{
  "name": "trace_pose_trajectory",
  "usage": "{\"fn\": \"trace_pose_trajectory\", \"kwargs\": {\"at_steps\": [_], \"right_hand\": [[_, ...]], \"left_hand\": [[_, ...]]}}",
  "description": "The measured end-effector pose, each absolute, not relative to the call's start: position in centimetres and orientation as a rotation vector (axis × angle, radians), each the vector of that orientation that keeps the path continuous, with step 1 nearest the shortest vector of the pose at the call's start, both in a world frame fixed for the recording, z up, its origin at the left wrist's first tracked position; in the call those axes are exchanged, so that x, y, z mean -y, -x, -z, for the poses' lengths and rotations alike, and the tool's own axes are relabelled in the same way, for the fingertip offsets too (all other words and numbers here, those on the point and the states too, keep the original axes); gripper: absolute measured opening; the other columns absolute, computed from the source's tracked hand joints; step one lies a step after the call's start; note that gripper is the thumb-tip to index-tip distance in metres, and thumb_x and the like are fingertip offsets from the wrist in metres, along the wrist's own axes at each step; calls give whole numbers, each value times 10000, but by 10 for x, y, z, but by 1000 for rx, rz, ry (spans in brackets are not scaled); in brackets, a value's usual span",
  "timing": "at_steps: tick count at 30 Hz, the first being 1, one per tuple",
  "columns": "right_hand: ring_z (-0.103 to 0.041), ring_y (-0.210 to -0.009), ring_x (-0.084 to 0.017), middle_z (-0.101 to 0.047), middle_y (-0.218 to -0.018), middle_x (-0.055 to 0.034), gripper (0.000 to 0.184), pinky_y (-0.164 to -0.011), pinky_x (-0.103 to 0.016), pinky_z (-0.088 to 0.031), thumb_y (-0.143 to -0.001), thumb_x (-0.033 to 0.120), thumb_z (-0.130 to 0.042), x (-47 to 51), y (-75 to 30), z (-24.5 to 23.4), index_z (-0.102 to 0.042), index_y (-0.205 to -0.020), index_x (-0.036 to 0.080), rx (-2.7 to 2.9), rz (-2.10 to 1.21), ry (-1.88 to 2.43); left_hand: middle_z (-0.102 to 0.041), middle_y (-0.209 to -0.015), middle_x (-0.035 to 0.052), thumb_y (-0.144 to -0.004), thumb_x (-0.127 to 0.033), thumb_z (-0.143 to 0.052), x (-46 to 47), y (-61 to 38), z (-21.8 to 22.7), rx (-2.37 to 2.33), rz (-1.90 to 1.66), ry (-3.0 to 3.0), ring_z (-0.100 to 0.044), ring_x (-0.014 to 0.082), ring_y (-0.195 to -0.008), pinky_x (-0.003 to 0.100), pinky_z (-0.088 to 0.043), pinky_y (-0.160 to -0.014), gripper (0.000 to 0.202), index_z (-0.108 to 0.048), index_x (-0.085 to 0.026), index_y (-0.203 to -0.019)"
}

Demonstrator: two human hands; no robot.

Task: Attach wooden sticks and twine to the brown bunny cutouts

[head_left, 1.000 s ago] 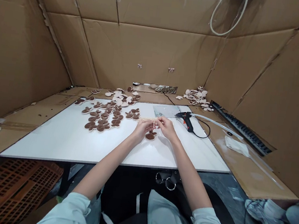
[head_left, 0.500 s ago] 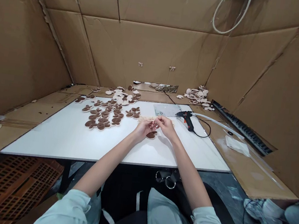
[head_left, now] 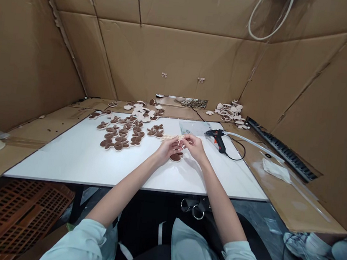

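Both hands meet over the middle of the white table [head_left: 71, 159]. My left hand [head_left: 167, 149] and my right hand [head_left: 194, 147] have their fingers pinched together around a thin wooden stick [head_left: 181, 140]. A bundle of similar sticks [head_left: 169, 137] lies just beyond the left hand. One brown mouse-head-shaped piece [head_left: 175, 157] rests on the table directly under the hands. To the left, several brown pieces of the same shape [head_left: 122, 134] are spread out.
A black hot glue gun [head_left: 217, 138] with its cord lies right of the hands, beside a clear plastic bag [head_left: 194, 128]. Pale cut-out pieces [head_left: 231, 113] pile at the back right and back centre [head_left: 141, 110]. Cardboard walls surround the table. An orange crate [head_left: 10, 219] stands below left.
The hands stay together at the same spot with small finger movements on the stick. The camera view has shifted slightly.
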State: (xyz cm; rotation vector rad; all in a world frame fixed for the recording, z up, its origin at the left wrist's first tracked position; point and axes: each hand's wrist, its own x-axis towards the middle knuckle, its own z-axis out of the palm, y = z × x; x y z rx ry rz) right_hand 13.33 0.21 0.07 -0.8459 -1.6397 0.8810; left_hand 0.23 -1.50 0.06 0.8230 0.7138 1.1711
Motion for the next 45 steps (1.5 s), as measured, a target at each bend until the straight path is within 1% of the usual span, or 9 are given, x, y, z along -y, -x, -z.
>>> {"fn": "trace_pose_trajectory", "kwargs": {"at_steps": [3, 6, 11, 18, 25, 34, 38, 43, 45], "right_hand": [[-522, -601, -118, -545, -690, 1, 112, -606, -267, -435, -728, 289, -508, -3, -136, -2, -526, -699, 182, 1738, -774, 856], [-521, -671, -137, -541, -743, -16, 82, -670, -288, -425, -747, 238, -470, -2, -138, -4, -517, -704, 187, 1871, -600, 878], [-511, -763, -160, -527, -812, -45, 93, -733, -301, -404, -769, 206, -426, 2, -137, -6, -496, -710, 189, 1936, -430, 916], [-504, -680, -151, -540, -705, -17, 87, -671, -277, -403, -757, 202, -428, 3, -135, -4, -487, -693, 196, 1906, -422, 961], [-514, -677, -152, -553, -711, -21, 89, -637, -276, -426, -742, 229, -452, 3, -131, -3, -506, -681, 193, 1777, -450, 1023], [-528, -705, -162, -560, -715, -29, 93, -657, -298, -452, -734, 225, -462, 4, -130, -2, -520, -665, 200, 1701, -454, 1027], [-532, -686, -148, -565, -705, -18, 86, -668, -301, -458, -719, 244, -487, 0, -128, 2, -531, -667, 191, 1682, -569, 1006], [-566, -704, -136, -606, -769, -18, 176, -692, -303, -479, -684, 339, -560, 0, -124, 1, -588, -758, 181, 1561, -944, 852], [-568, -684, -133, -612, -738, -12, 207, -684, -301, -488, -657, 368, -594, 1, -123, 0, -603, -734, 176, 1505, -1079, 783]], "left_hand": [[-639, -660, 43, -553, -292, -733, 16, -1, -2, -778, -1186, -884, -569, 114, -606, 236, -437, -619, 233, -649, -121, -687], [-658, -682, 52, -491, -291, -767, 16, 1, -3, -833, -1181, -913, -587, 131, -653, 255, -441, -668, 264, -666, -128, -672], [-637, -622, 39, -445, -313, -785, 14, 5, -4, -865, -1185, -978, -568, 114, -618, 260, -438, -673, 292, -666, -119, -629], [-603, -550, 24, -421, -320, -777, 14, 3, -4, -927, -1268, -1028, -534, 100, -538, 260, -439, -607, 275, -659, -116, -563], [-618, -560, 29, -424, -301, -762, 14, 1, -4, -943, -1347, -1038, -563, 123, -568, 291, -459, -652, 243, -660, -120, -552], [-610, -550, 27, -469, -235, -741, 14, -2, -3, -940, -1392, -1003, -554, 111, -553, 269, -452, -631, 167, -653, -116, -547], [-608, -544, 29, -466, -231, -739, 12, 2, -2, -945, -1342, -995, -538, 103, -536, 260, -443, -612, 165, -646, -113, -533], [-615, -582, 25, -500, -250, -742, 12, 6, -1, -828, -1293, -933, -543, 86, -551, 217, -425, -575, 209, -654, -112, -629], [-613, -582, 23, -516, -244, -739, 13, 6, -2, -811, -1270, -890, -550, 83, -556, 204, -422, -561, 206, -650, -112, -647]]}}
